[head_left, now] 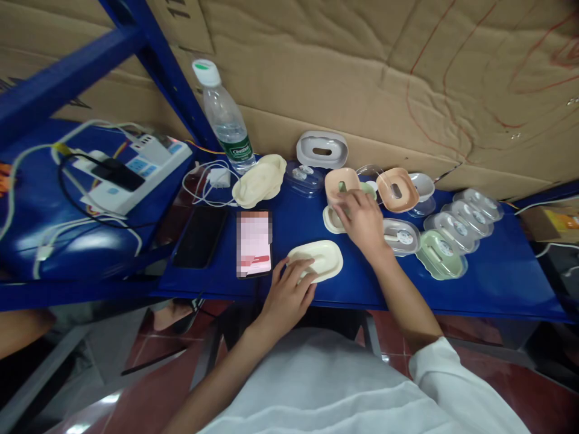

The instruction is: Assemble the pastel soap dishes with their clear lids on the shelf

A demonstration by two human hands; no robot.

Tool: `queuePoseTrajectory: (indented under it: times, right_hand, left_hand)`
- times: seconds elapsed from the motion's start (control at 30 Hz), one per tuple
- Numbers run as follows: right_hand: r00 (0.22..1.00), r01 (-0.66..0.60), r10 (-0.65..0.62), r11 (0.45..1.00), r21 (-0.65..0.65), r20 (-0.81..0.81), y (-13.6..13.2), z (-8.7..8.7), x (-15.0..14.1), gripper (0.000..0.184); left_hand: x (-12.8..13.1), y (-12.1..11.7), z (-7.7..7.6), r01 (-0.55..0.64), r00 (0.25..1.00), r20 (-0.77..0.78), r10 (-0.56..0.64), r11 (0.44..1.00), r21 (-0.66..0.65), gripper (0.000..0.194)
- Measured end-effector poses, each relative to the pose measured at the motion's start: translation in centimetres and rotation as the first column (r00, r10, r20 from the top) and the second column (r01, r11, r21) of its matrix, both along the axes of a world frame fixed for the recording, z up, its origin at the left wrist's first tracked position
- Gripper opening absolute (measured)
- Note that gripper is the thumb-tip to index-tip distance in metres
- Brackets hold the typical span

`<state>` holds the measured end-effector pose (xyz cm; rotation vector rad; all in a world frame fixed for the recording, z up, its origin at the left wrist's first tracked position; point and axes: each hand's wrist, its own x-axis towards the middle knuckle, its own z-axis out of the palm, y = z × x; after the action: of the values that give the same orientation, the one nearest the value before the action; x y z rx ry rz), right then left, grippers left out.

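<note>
Lower centre of the frame, a shallow cream oval tray lies on the glossy blue tabletop, the left hand resting on its left end, fingers spread apart. Its smooth moulded plastic looks light, stiff and slightly slippery, best held by the rim. Right of centre, the right hand bends over a rounded peach box; whether it grips, I cannot tell
</note>
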<state>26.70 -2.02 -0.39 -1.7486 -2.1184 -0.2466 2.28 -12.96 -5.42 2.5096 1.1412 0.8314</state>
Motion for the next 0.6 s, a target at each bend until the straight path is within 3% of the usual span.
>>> queuePoseTrajectory:
  times: [0.17,0.3,0.37,0.5,0.6]
  right_hand:
    - [0.984,0.174,-0.168,0.97,0.168,-0.052,0.5,0.2,4.3,0.042]
    - [0.962,0.273,-0.262,0.928,0.254,-0.076,0.9,0.4,5.5,0.035]
    - [0.977,0.212,-0.201,0.957,0.2,-0.072,0.8,0.5,5.1,0.035]
    - [0.999,0.032,-0.034,0.998,-0.057,-0.039,0.4,0.4,3.1,0.036]
    - [0.999,0.017,-0.02,0.999,-0.051,-0.041,0.1,0.1,2.2,0.044]
  left_hand:
    - [0.4,0.1,-0.3,-0.018,1.0,0.018,0.018,1.0,0.018,0.014]
    - [0.7,0.1,-0.6,-0.03,1.0,0.003,0.03,0.998,0.054,0.015]
    - [0.7,0.0,-0.7,-0.034,0.999,-0.002,0.035,0.997,0.065,0.015]
    - [0.7,-0.1,-0.8,-0.031,0.999,-0.012,0.032,0.997,0.075,0.015]
    - [0.7,0.0,-0.7,-0.029,0.999,-0.012,0.03,0.997,0.074,0.016]
